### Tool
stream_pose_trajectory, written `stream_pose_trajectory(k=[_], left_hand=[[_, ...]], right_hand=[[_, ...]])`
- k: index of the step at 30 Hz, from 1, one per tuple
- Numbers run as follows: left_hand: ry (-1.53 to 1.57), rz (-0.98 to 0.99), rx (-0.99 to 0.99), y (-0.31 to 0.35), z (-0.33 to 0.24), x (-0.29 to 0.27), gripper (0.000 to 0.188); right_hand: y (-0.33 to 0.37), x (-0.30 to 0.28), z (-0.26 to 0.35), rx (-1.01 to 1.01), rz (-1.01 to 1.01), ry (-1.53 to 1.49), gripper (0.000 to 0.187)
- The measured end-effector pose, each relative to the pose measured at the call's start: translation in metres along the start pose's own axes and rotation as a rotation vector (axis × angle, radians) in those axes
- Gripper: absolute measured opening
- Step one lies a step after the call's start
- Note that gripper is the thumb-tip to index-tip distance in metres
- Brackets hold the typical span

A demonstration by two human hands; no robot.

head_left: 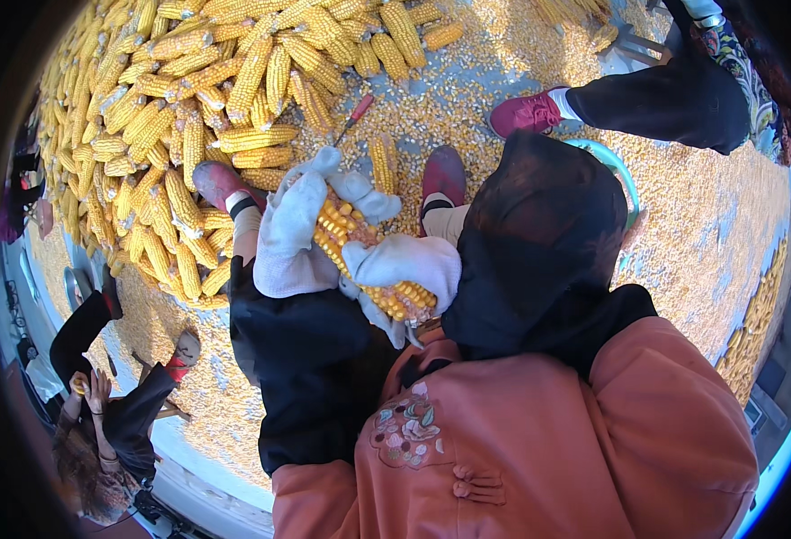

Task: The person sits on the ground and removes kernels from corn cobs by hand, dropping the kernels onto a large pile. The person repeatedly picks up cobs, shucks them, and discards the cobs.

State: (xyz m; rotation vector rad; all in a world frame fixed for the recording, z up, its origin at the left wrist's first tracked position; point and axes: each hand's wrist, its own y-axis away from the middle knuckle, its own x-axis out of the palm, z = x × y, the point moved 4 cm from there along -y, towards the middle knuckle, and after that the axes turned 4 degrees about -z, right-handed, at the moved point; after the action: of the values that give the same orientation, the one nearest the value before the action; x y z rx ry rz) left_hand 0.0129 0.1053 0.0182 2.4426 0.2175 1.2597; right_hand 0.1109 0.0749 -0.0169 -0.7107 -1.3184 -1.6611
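A salmon coat [521, 440] with floral embroidery fills the near side. Beyond it, the white-gloved left grip [298, 220] bends over the far end of a partly stripped corn cob [335, 230], while the right grip [413, 263] wraps its nearer part from the right; both are closed around it, holding it slanted between the legs. Loose kernels [697, 234] spread over the floor [494, 67], a heap of cobs [189, 117] covers its far left corner, and another person [99, 440] sits toward its left edge.
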Motion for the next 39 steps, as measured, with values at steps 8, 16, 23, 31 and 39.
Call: stream_pose_trajectory(k=[8, 16, 23, 31, 39], left_hand=[[0.013, -0.014, -0.068, -0.008, 0.004, -0.006, 0.031], [0.04, 0.035, 0.005, 0.007, -0.01, 0.012, 0.022], [-0.091, 0.083, 0.051, 0.005, -0.01, 0.009, 0.019], [-0.153, 0.065, -0.021, -0.002, -0.009, -0.003, 0.023], [0.084, -0.038, -0.008, -0.001, -0.008, 0.01, 0.031]], right_hand=[[0.027, 0.035, 0.037, 0.097, -0.616, 0.549, 0.03], [0.002, 0.007, -0.004, 0.155, 0.132, -0.114, 0.041], [0.008, 0.012, -0.002, 0.159, 0.037, -0.004, 0.043], [-0.001, 0.015, 0.004, 0.1, -0.335, 0.424, 0.035], [-0.006, 0.01, 0.006, 0.113, -0.369, 0.473, 0.043]])
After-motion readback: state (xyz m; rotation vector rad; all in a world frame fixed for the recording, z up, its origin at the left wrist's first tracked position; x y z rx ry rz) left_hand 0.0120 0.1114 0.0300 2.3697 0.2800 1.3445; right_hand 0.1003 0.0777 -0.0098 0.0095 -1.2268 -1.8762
